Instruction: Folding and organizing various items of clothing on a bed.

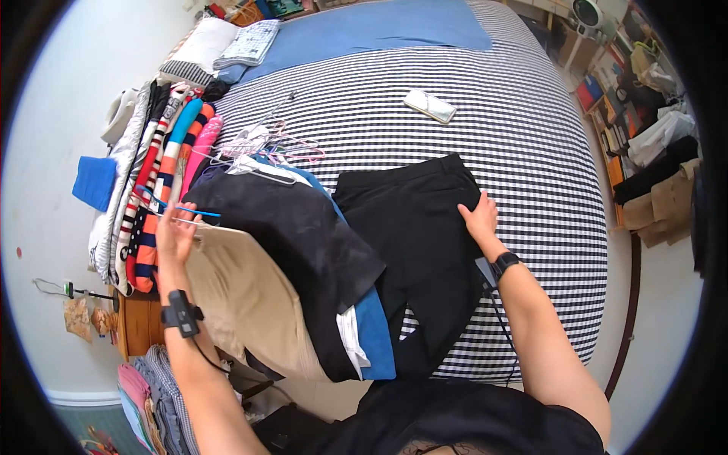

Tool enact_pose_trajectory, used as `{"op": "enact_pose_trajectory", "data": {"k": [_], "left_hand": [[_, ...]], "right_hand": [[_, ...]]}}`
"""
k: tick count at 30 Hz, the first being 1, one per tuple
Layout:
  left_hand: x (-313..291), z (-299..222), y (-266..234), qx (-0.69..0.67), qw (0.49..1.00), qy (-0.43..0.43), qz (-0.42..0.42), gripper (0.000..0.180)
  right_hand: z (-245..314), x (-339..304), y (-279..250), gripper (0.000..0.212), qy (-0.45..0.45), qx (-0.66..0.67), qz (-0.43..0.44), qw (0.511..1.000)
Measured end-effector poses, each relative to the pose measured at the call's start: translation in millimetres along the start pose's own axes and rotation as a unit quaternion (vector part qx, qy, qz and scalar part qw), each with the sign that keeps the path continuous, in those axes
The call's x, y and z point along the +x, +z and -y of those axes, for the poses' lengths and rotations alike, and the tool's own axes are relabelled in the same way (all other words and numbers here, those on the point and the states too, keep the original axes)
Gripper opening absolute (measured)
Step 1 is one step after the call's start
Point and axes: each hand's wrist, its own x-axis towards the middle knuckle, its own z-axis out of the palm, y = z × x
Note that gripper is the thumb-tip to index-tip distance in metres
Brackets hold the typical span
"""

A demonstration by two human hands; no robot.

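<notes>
The right hand (480, 218) is open, fingers spread, resting against the right edge of the black trousers (413, 205) just below their waistband; it appears to touch the cloth without gripping it. The trousers lie flat, directly to its left, their long axis running from the waistband at the far end to the legs at the near end, toward the person. Of the two hands, the right is clearly the nearer to them.

The left hand (177, 239) is well apart, to the left of the black trousers, its fingers partly curled around a blue hanger (199, 213); whether it also pinches the beige trousers (246, 284) just beside it, I cannot tell.

Between that hand and the black trousers lie the beige pair and then a dark garment (292, 220), whose near corner overlaps the black trousers' left side, with a blue garment (377, 341) showing under it. Beyond these, up and left of the black waistband, is a tangle of hangers (282, 144). Past the waistband, a white phone-like object (430, 105) lies on the checked bed (546, 189).
</notes>
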Motion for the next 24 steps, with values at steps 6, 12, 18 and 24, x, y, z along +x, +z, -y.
{"op": "enact_pose_trajectory", "data": {"k": [6,12,18,24], "left_hand": [[10,-6,11,0.567,0.812,0.008,-0.138,0.041],[-109,143,83,0.641,0.741,0.166,0.110,0.043],[-179,232,112,0.579,0.734,0.192,0.298,0.051],[-216,269,98,0.577,0.710,0.136,0.381,0.057]], "right_hand": [[-1,40,6,0.038,-0.013,0.429,0.195,0.882],[-4,-39,-125,0.030,-0.055,0.544,0.235,0.804],[-54,-84,-265,0.030,-0.035,0.583,0.138,0.800],[-69,-101,-410,0.032,-0.129,0.632,-0.024,0.764]]}}
